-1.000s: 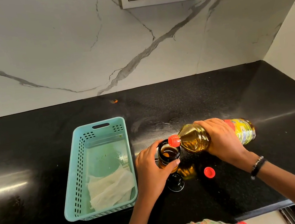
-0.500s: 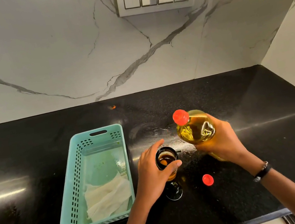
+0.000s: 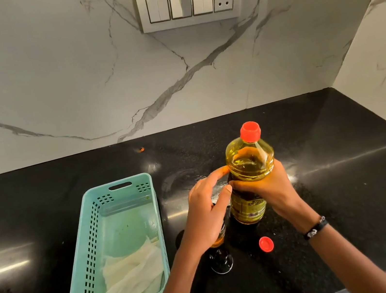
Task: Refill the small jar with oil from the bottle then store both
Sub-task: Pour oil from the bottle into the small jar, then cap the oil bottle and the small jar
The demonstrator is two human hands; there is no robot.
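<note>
The right hand [image 3: 266,189] grips the upright oil bottle [image 3: 250,175] at mid-body; beside the bottle, the left hand [image 3: 206,211] curls round the small jar [image 3: 219,239], mostly hiding it.

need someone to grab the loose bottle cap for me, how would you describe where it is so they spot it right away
Start at the black countertop, then find the oil bottle gripped by the right hand. The loose cap lies flat on the counter near that wrist. It is small, round and red, unlike the dark lid beside it.

Upright oil bottle [image 3: 250,175] with red spout stands beside the small jar [image 3: 221,237] of amber oil.
</note>
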